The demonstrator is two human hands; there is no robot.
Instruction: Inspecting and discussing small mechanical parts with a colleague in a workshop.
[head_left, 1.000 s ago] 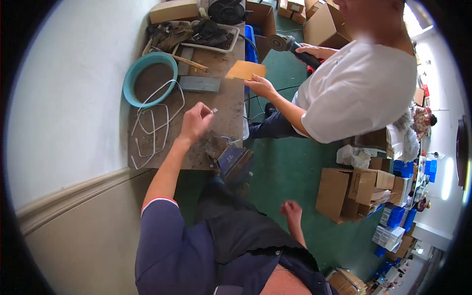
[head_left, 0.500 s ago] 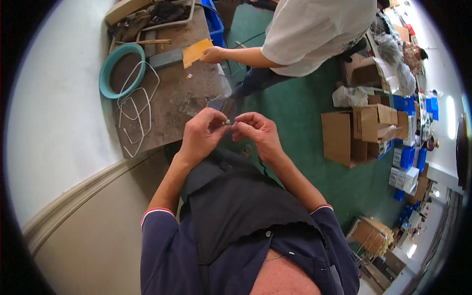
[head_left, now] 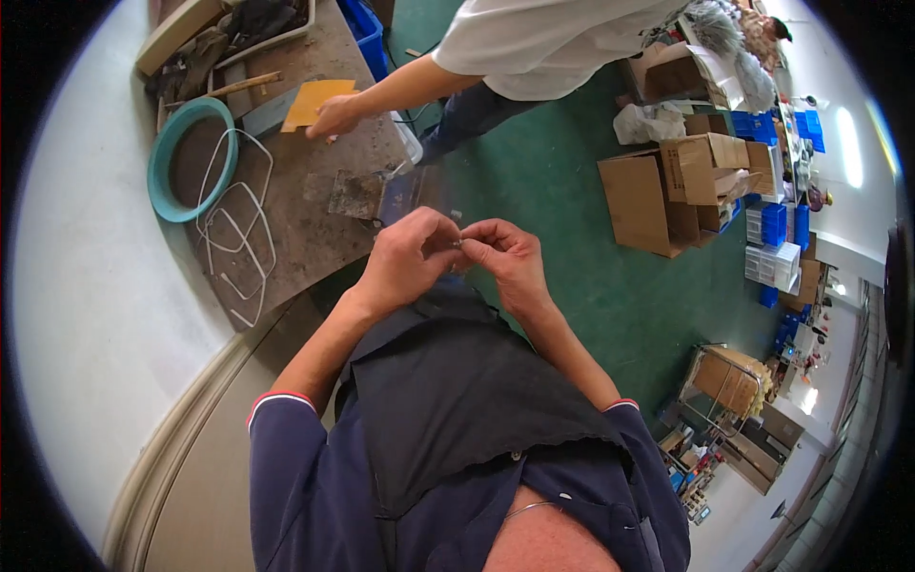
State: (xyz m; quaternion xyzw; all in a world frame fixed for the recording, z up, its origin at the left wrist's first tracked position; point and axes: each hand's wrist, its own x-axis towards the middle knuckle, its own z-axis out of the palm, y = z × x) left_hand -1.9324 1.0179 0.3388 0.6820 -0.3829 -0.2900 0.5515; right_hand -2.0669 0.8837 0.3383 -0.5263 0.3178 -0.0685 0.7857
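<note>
While a navy short-sleeved shirt (head_left: pixel 295 477) with red-and-white cuffs and a black cloth apron (head_left: pixel 429 391) fill the foreground, the left hand (head_left: pixel 412 255) and the right hand (head_left: pixel 515 267) meet just beyond the apron. Thumb and forefinger of each are pinched together, with almost no gap, on a tiny pale piece (head_left: pixel 459 242) between the two sets of fingertips; they cover most of it, so its shape cannot be told. The remaining fingers are loosely curled.

Beyond the left hand is the near end of a worn brown table (head_left: pixel 305 243). At its right edge sits a rough, dark, stained block (head_left: pixel 355 194). Toward the wall lies a loosely tangled white cord (head_left: pixel 269 164), partly over the rim of a round teal basin (head_left: pixel 160 173).

Farther along, a co-worker's hand (head_left: pixel 334 116) holds a flat orange-yellow sheet (head_left: pixel 310 101) above the tabletop, partly covering a grey rectangular slab (head_left: pixel 270 112). Next to the slab lies a slim wooden stick (head_left: pixel 246 84), and behind that a pale shallow tray (head_left: pixel 310 21) holds dark crumpled cloth. The co-worker, in a white shirt (head_left: pixel 543 43) and dark trousers (head_left: pixel 474 119), stands on the table's right side.

Across the green floor (head_left: pixel 562 191), open brown cardboard cartons (head_left: pixel 639 205) stand well apart from the hands, with blue and white plastic bins (head_left: pixel 772 262) behind them. A bright tube light (head_left: pixel 848 148) shines at the far right.
</note>
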